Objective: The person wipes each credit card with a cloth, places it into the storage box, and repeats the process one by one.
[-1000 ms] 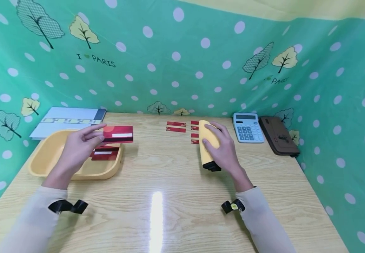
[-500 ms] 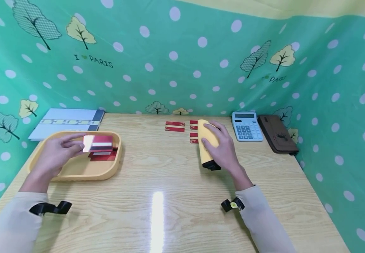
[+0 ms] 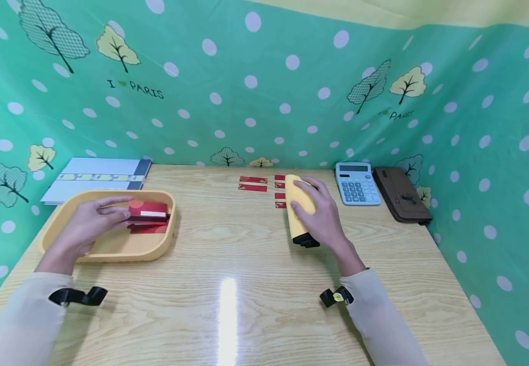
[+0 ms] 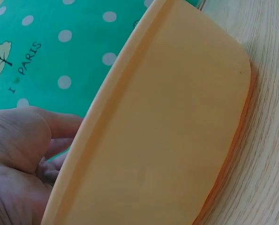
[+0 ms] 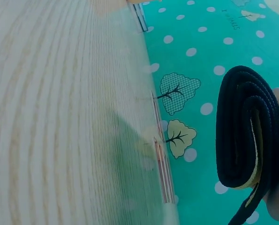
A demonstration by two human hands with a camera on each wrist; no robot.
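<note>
My left hand (image 3: pixel 86 223) pinches the left end of a red card (image 3: pixel 148 207) over the right part of an oval tan tray (image 3: pixel 118 258). Beneath it, another red card (image 3: pixel 149 230) lies in the tray. The left wrist view shows mostly the tray's outer wall (image 4: pixel 167 108), which hides the fingertips and the card. My right hand (image 3: pixel 323 213) grips a folded yellow cloth-like bundle (image 3: pixel 295 201) with a black edge, above the table. In the right wrist view the bundle's dark folded layers (image 5: pixel 237 126) show end-on, with yellow inside.
Small red strips (image 3: pixel 253 183) lie in rows at the back, some partly behind the bundle. A blue calculator (image 3: pixel 358 185) and a brown zipped wallet (image 3: pixel 399 195) stand to the right. A pale folder (image 3: pixel 99 170) lies behind the tray. Polka-dot cloth (image 3: pixel 246 101) walls the table.
My left hand has carried the red card left and down, over the tray, then shifted slightly right. My right hand keeps its place with the yellow bundle.
</note>
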